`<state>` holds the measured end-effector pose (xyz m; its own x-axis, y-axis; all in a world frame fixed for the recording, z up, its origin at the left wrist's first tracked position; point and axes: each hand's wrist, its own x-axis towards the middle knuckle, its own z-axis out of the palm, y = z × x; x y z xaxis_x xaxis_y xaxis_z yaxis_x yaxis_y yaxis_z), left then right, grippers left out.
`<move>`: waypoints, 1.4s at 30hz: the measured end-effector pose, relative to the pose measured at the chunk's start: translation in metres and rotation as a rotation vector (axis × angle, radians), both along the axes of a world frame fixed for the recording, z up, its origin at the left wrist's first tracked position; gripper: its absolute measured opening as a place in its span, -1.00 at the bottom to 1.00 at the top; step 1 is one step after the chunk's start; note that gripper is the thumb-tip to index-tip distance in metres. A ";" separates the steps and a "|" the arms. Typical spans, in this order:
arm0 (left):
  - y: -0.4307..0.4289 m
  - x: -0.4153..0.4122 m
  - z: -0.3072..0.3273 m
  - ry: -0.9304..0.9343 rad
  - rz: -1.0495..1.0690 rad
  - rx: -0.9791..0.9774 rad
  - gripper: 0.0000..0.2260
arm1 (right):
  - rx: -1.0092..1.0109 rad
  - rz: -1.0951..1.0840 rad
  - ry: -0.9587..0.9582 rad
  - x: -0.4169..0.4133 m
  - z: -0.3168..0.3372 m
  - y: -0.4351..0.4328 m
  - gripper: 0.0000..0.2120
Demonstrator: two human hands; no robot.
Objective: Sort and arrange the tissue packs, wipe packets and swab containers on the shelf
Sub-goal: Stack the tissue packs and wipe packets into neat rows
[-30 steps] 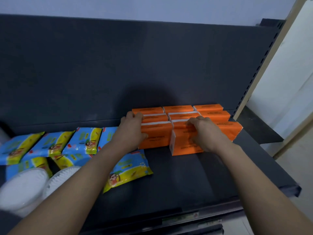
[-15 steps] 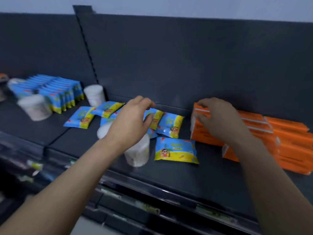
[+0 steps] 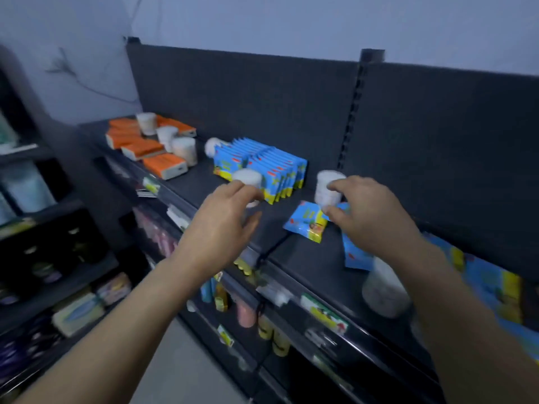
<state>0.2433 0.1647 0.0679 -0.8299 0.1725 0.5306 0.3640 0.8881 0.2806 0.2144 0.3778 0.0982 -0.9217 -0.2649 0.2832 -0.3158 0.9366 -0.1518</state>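
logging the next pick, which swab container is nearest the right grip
The upright swab container just right of the blue wipe packet row; the right grip brackets it with forefinger and thumb.

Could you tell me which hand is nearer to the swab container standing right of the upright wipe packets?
Right. The right hand is at that swab container, fingers curled against its side; the left hand is to its left, by another container in front of the wipe packets.
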 end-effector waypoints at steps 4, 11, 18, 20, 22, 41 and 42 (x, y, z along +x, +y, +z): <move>-0.091 -0.015 -0.003 -0.016 0.080 0.019 -0.79 | -0.020 0.082 -0.008 -0.030 -0.002 -0.092 -0.63; -0.208 -0.042 -0.006 -0.024 0.210 0.105 -0.79 | -0.006 0.204 -0.058 -0.081 -0.006 -0.217 -0.61; -0.289 -0.091 -0.013 -0.023 0.320 0.123 -0.81 | 0.009 0.300 -0.053 -0.156 -0.013 -0.315 -0.65; -0.307 -0.110 -0.012 -0.022 0.344 0.101 -0.81 | -0.023 0.326 -0.063 -0.180 -0.018 -0.336 -0.64; -0.323 -0.132 -0.010 -0.033 0.362 0.091 -0.80 | -0.043 0.343 -0.086 -0.207 -0.021 -0.353 -0.62; -0.448 -0.370 -0.048 -0.290 0.166 0.164 -0.75 | -0.028 0.027 -0.400 -0.357 -0.040 -0.436 -0.61; -0.454 -0.383 -0.050 -0.313 0.131 0.156 -0.74 | -0.019 -0.014 -0.412 -0.359 -0.040 -0.442 -0.63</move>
<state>-0.1394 -0.2893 0.0175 -0.9657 -0.0085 0.2597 0.1258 0.8594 0.4957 -0.1442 -0.0640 0.0581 -0.9625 -0.2498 -0.1059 -0.2121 0.9362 -0.2803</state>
